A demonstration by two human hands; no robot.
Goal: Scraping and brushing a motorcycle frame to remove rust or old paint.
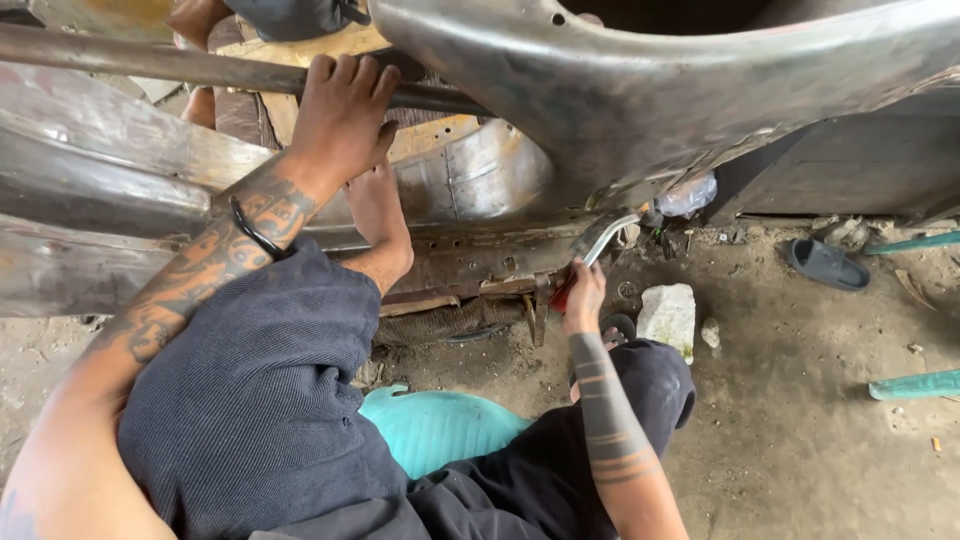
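Scene: a person sits on a turquoise stool point(430, 425) on a dusty concrete floor point(800, 430), facing a bare sheet-metal vehicle body point(640, 90).
Left hand: the left hand point(340, 115), upper left of centre, has its fingers curled over a rusty steel bar point(150, 62) that crosses the top left of the frame.
Right hand: the right hand point(583, 295), at centre, is closed round the red handle of a bent metal tool point(598, 245), whose tip meets the body's lower edge.
Tool handling: judged stiff, fairly light and hard; best gripped by the red handle, away from the angled steel end.
Foot: a bare foot point(380, 215) braces on the sill.
Nearby: a pale stone block point(668, 315) and a dark sandal point(828, 265) at right.
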